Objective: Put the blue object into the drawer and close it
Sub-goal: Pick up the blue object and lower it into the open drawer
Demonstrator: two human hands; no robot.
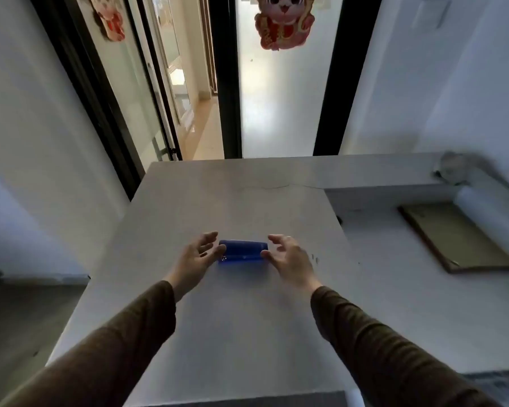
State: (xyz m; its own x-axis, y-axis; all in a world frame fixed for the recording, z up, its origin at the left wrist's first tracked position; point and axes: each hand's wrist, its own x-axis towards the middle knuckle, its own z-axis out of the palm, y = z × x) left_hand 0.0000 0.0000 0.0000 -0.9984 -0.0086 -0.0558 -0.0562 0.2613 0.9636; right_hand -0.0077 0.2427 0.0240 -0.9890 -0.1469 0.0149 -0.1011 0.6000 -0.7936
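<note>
A blue translucent box-like object (pixel 243 251) lies on the pale grey cabinet top (pixel 218 201), near its middle. My left hand (pixel 197 258) is at the object's left end, fingers spread, with the thumb tip touching or just over that end. My right hand (pixel 288 257) is at the right end, fingers apart, thumb close to the object's edge. Neither hand has lifted it. Both arms wear brown sleeves. No drawer is visible in this view.
To the right, a lower white surface holds a flat olive-brown board (pixel 455 236) and a white roll (pixel 488 207). Behind the cabinet stand black-framed glass doors (pixel 276 98) with cartoon stickers. Bare floor lies to the left, below the cabinet's edge.
</note>
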